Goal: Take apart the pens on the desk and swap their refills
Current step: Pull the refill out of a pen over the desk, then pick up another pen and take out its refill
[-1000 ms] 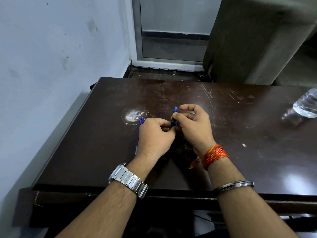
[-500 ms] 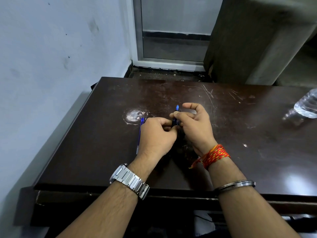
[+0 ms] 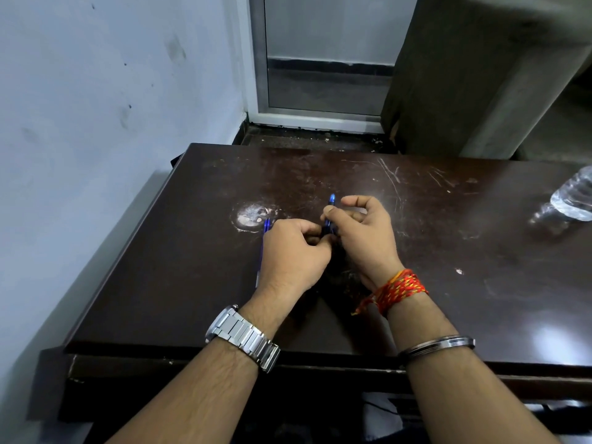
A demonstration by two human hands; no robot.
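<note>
Since half a second ago little has changed: the hands sit at the same spot over the middle of the dark desk (image 3: 448, 251), but the right hand's (image 3: 368, 238) index finger now arches higher and more open above the pen. Both hands hold one blue pen (image 3: 330, 213) between them — the right pinches its upper barrel with thumb and middle fingers, the left hand (image 3: 293, 254) is curled closed around its lower end, which is hidden. The pen's long axis runs nearly straight away from the person, blue tip pointing to the far edge and tilted slightly up. A second blue pen (image 3: 264, 238) lies flat on the desk just left of the left hand, roughly parallel — partly covered by it. A plastic water bottle (image 3: 573, 197) lies at the right edge.
</note>
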